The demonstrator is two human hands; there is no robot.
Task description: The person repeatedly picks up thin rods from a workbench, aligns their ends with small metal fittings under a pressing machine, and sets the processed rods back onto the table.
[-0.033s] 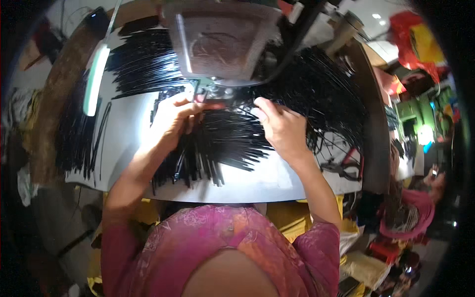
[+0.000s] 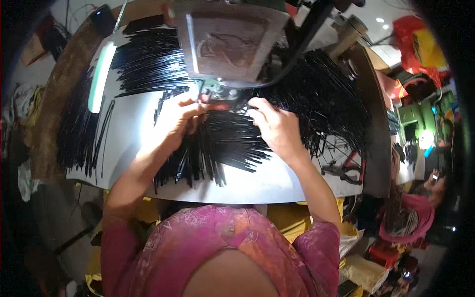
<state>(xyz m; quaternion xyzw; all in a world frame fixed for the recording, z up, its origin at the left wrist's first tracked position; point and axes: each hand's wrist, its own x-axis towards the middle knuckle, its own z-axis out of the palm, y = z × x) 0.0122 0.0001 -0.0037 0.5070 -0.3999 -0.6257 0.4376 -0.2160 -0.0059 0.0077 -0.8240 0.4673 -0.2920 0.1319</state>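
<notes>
My left hand [image 2: 173, 121] is at the left side of a bench machine's metal head [image 2: 228, 93], its fingers curled and pressed together. What they hold, if anything, is hidden. On the machine's other side, my right hand [image 2: 281, 129] has its thumb and fingers closed in a pinch beside the head. Whatever is in that pinch is too small to make out. Below the head, a fanned bundle of thin black strands [image 2: 232, 141] spreads over the white tabletop [image 2: 126, 123]. The machine's housing [image 2: 225, 47] is a large grey-brown block above both hands.
More black strands lie in a pile at far left [image 2: 148, 62], a tangled heap at right [image 2: 321, 94] and along the left edge [image 2: 76, 133]. Red-handled pliers [image 2: 349, 171] rest at the right. A lit lamp tube [image 2: 101, 79] hangs at left. Another person [image 2: 410, 218] is at far right.
My right hand has moved slightly left, closer to the machine's head. The left hand stays about where it was. The whole view has shifted a little.
</notes>
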